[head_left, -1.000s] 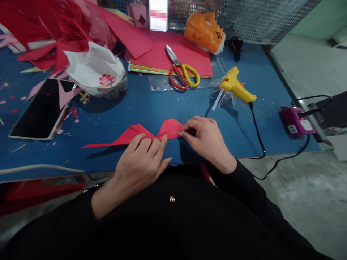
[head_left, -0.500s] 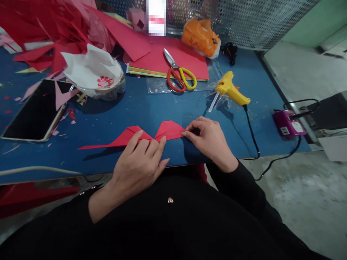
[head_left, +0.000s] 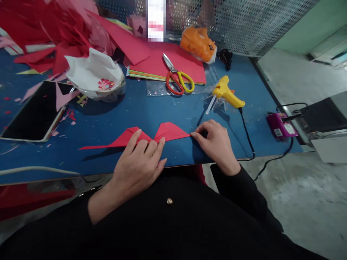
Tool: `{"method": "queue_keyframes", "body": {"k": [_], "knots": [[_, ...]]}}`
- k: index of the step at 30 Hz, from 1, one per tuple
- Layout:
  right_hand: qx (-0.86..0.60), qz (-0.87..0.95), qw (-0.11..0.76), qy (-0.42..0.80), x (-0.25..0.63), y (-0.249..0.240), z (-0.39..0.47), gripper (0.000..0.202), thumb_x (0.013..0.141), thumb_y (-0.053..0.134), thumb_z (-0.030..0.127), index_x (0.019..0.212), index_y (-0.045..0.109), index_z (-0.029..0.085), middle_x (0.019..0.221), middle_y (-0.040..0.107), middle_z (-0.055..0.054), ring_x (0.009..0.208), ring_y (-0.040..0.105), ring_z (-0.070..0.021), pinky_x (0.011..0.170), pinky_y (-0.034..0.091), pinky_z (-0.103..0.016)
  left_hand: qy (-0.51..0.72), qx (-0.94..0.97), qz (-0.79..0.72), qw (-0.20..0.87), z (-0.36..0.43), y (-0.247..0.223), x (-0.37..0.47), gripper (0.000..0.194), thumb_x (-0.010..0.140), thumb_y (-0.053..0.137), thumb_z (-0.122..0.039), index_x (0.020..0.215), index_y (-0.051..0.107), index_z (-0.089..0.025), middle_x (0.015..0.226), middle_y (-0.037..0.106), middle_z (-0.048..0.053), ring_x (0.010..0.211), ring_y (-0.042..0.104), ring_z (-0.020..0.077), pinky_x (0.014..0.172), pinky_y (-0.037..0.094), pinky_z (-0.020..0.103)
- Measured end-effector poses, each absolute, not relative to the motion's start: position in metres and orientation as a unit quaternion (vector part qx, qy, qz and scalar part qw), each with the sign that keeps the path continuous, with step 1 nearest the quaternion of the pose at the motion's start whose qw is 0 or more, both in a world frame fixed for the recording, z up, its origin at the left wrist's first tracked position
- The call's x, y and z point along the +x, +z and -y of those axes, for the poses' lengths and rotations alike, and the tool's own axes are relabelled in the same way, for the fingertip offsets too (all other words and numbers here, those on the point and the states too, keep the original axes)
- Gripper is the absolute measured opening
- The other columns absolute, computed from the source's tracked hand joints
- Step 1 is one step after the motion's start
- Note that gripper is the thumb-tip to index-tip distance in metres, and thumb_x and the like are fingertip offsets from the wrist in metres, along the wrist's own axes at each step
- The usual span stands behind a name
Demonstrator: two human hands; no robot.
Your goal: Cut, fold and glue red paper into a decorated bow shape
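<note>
A folded piece of red paper [head_left: 171, 132] lies along the blue table's front edge, with two raised peaks and a thin tail at its left end. Across its lower middle rests my left hand [head_left: 139, 159], fingers stretched out and pressing the paper down. My right hand [head_left: 214, 142] pinches the paper's right tip between thumb and forefinger. Part of the lower fold is hidden under my left fingers.
Behind the paper are scissors [head_left: 176, 77] on stacked coloured sheets [head_left: 154, 54], and a yellow glue gun [head_left: 227, 93] with its cord. Further left sit a paper-lined bowl [head_left: 92, 72] of scraps and a phone [head_left: 34, 112]. A purple power adapter [head_left: 282, 125] is at the right.
My right hand has slid right along the paper's edge to its tip. My left hand stays on the paper. The view has shifted slightly.
</note>
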State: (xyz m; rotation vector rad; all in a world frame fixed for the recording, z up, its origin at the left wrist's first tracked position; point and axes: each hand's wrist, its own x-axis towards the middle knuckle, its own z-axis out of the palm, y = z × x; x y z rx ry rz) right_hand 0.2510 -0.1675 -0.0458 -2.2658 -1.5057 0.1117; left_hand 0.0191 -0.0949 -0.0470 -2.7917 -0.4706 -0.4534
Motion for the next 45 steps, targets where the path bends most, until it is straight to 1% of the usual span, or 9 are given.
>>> {"method": "queue_keyframes", "body": {"k": [2, 5, 10, 20, 26, 33, 38, 42, 45], "knots": [[-0.824, 0.525, 0.212, -0.033, 0.246, -0.046, 0.175, 0.011, 0.089, 0.059, 0.029, 0.089, 0.065, 0.020, 0.094, 0.066, -0.011, 0.090, 0.061, -0.0280, 0.080, 0.044, -0.044, -0.161, -0.964, 0.165, 0.132, 0.095, -0.048, 0.020, 0.044, 0.093, 0.054, -0.031, 0.123, 0.068, -0.002, 0.086, 0.069, 0.012, 0.075, 0.061, 0.0258, 0.098, 0.050, 0.055], [-0.782, 0.552, 0.252, -0.139, 0.231, -0.050, 0.185, 0.026, 0.095, 0.051, 0.027, 0.118, 0.060, 0.017, 0.115, 0.066, -0.020, 0.109, 0.060, -0.0317, 0.091, 0.046, -0.048, -0.166, -0.965, 0.166, 0.120, 0.096, -0.048, 0.021, 0.044, 0.091, 0.056, -0.030, 0.123, 0.067, -0.001, 0.086, 0.069, 0.013, 0.076, 0.062, 0.0261, 0.099, 0.050, 0.056], [-0.587, 0.769, 0.252, -0.027, 0.199, -0.064, 0.183, 0.050, 0.100, 0.046, 0.034, 0.143, 0.042, 0.010, 0.135, 0.063, -0.020, 0.129, 0.056, -0.0271, 0.106, 0.047, -0.044, -0.166, -0.964, 0.158, 0.138, 0.099, -0.048, 0.018, 0.047, 0.091, 0.053, -0.030, 0.123, 0.065, 0.003, 0.088, 0.070, 0.015, 0.080, 0.065, 0.0289, 0.102, 0.048, 0.057], [-0.565, 0.805, 0.178, -0.033, 0.187, -0.069, 0.184, 0.058, 0.103, 0.039, 0.040, 0.140, 0.047, -0.003, 0.143, 0.057, -0.021, 0.138, 0.050, -0.0278, 0.114, 0.042, -0.042, -0.186, -0.961, 0.137, 0.155, 0.103, -0.048, 0.002, 0.040, 0.096, 0.050, -0.023, 0.122, 0.064, 0.005, 0.115, 0.073, 0.022, 0.096, 0.071, 0.0299, 0.105, 0.046, 0.053], [-0.671, 0.719, 0.165, -0.079, 0.219, -0.074, 0.207, 0.059, 0.101, 0.039, 0.041, 0.146, 0.039, 0.002, 0.140, 0.059, -0.022, 0.135, 0.053, -0.0310, 0.109, 0.045, -0.049, -0.192, -0.959, 0.139, 0.155, 0.103, -0.046, 0.002, 0.035, 0.095, 0.053, -0.021, 0.116, 0.068, 0.003, 0.114, 0.074, 0.021, 0.096, 0.072, 0.0282, 0.101, 0.050, 0.052], [-0.746, 0.629, 0.159, -0.150, 0.213, -0.061, 0.211, 0.057, 0.098, 0.046, 0.033, 0.146, 0.039, 0.004, 0.137, 0.060, -0.025, 0.142, 0.043, -0.0369, 0.115, 0.032, -0.056, -0.211, -0.958, 0.144, 0.133, 0.104, -0.052, 0.001, 0.034, 0.095, 0.054, -0.021, 0.115, 0.067, 0.003, 0.114, 0.073, 0.022, 0.099, 0.072, 0.0291, 0.101, 0.051, 0.052], [-0.591, 0.772, 0.198, -0.125, 0.186, -0.055, 0.183, 0.041, 0.097, 0.049, 0.016, 0.137, 0.054, 0.015, 0.135, 0.066, -0.013, 0.123, 0.062, -0.0239, 0.104, 0.045, -0.041, -0.222, -0.959, 0.169, 0.042, 0.107, -0.057, -0.010, 0.028, 0.097, 0.052, -0.016, 0.120, 0.065, -0.008, 0.122, 0.072, 0.013, 0.114, 0.067, 0.0240, 0.113, 0.042, 0.050], [-0.566, 0.800, 0.181, -0.085, 0.173, -0.064, 0.165, 0.033, 0.099, 0.047, 0.017, 0.127, 0.064, 0.012, 0.133, 0.067, -0.014, 0.109, 0.066, -0.0245, 0.091, 0.052, -0.040, -0.273, -0.930, 0.247, -0.009, 0.102, -0.058, -0.020, 0.025, 0.095, 0.054, -0.011, 0.115, 0.067, -0.018, 0.113, 0.077, 0.004, 0.105, 0.070, 0.0179, 0.111, 0.042, 0.045], [-0.562, 0.805, 0.170, -0.087, 0.171, -0.068, 0.163, 0.033, 0.099, 0.046, 0.017, 0.126, 0.064, 0.010, 0.128, 0.069, -0.015, 0.105, 0.064, -0.0249, 0.089, 0.052, -0.041, -0.290, -0.893, 0.345, -0.004, 0.095, -0.055, -0.021, 0.014, 0.094, 0.060, -0.019, 0.103, 0.071, -0.024, 0.102, 0.078, 0.001, 0.097, 0.071, 0.0207, 0.102, 0.043, 0.048]]}}
